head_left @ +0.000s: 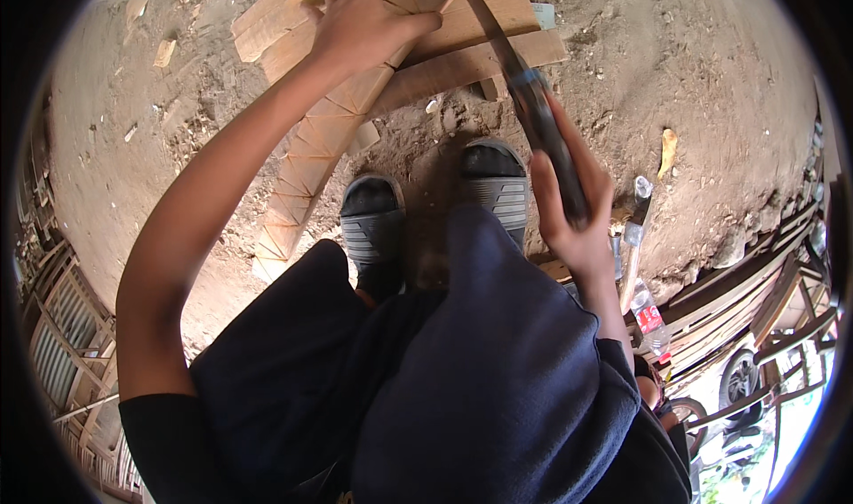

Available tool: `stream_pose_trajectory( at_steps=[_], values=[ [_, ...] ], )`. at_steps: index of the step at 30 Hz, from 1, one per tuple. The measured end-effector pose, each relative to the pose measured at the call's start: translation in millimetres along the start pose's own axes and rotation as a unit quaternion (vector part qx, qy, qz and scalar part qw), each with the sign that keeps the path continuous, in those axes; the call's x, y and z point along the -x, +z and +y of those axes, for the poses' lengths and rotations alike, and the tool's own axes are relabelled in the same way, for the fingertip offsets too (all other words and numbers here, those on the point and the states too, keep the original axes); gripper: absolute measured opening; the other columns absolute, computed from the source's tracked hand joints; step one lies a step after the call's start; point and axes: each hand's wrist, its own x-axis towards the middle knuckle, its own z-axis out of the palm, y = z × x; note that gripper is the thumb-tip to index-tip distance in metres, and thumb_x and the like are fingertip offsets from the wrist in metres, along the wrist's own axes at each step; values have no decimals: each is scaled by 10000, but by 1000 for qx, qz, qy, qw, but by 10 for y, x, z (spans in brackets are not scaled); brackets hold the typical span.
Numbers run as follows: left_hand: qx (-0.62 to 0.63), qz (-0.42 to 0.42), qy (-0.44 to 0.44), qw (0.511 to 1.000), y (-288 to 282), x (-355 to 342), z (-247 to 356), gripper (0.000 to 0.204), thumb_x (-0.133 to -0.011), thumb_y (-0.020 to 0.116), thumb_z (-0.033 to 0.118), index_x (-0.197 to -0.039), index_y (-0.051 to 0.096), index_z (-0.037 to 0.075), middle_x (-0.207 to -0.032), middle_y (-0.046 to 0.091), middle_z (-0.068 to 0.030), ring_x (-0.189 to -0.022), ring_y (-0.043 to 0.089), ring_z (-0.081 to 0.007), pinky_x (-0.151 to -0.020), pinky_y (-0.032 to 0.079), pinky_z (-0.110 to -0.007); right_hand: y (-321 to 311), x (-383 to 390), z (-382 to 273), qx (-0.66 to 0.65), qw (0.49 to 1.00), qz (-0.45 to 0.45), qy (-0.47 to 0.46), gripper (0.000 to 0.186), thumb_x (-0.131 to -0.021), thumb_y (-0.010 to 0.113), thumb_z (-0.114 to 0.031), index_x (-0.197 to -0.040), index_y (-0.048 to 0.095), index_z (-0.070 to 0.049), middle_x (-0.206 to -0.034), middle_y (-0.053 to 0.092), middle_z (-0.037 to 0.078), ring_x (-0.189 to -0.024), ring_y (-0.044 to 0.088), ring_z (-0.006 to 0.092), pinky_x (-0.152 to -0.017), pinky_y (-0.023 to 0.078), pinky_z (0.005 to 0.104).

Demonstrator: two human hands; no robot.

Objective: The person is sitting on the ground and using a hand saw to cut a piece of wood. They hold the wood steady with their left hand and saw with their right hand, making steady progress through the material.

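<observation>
Closest to the camera are the person's legs in dark blue trousers, knees bent as if sitting or crouching low. Just past the knees, two feet in black and grey sandals rest side by side on the dirt ground, right in front of the wood.

The right hand is closed tight around the dark handle of a long knife. The blade goes up and away from the hand, over the ground, and its far part lies across the wooden planks. Holding it low on the handle gives a strong grip and keeps the fingers away from the sharp edge.

The left hand reaches farther out. It presses down with fingers spread on a long wooden strip marked with triangle lines. The hand is flat and pushing, not wrapped around. I think it holds the strip so it does not slide. The strip leans from the planks down to the ground near the left foot, so the wood sits up at a good height.

The left hand is close to the blade, so the thumb could get in the way. The feet are near too.

To the right, beside the right hand, a plastic bottle with a red label lies near more wood. Small wood chips lie far off on the dirt. At the edges are wooden frames and a wheel
</observation>
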Motion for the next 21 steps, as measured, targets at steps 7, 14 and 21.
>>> stream_pose_trajectory(
  at_steps=[7, 14, 21],
  values=[
    [13, -7, 21, 1000, -3, -19, 34, 894, -722, 731, 533, -1486, 447, 165, -1557, 195, -369, -1460, 71, -562, -1145, 85, -694, 18, -283, -182, 4, 1000, 12, 1, 447, -951, 605, -109, -1356, 528, 63, -898, 707, 120, -712, 638, 130, -651, 505, 274],
    [32, 0, 34, 999, -75, 40, 29, 846, -709, 754, 510, -1459, 490, 220, -1560, 222, -347, -1454, 79, -568, -1141, 79, -699, 10, 50, -43, 1, 998, 46, -44, 445, -946, 624, -122, -1345, 541, 56, -815, 679, 94, -678, 605, 99, -608, 482, 266],
    [30, 26, 31, 999, 4, 7, -22, 784, -718, 747, 514, -1421, 539, 235, -1552, 210, -370, -1447, 101, -576, -1140, 86, -698, 66, -415, -225, -10, 1000, -5, 22, 481, -945, 592, -88, -1380, 488, 90, -1091, 708, 222, -943, 706, 196, -834, 532, 298]
  ],
)
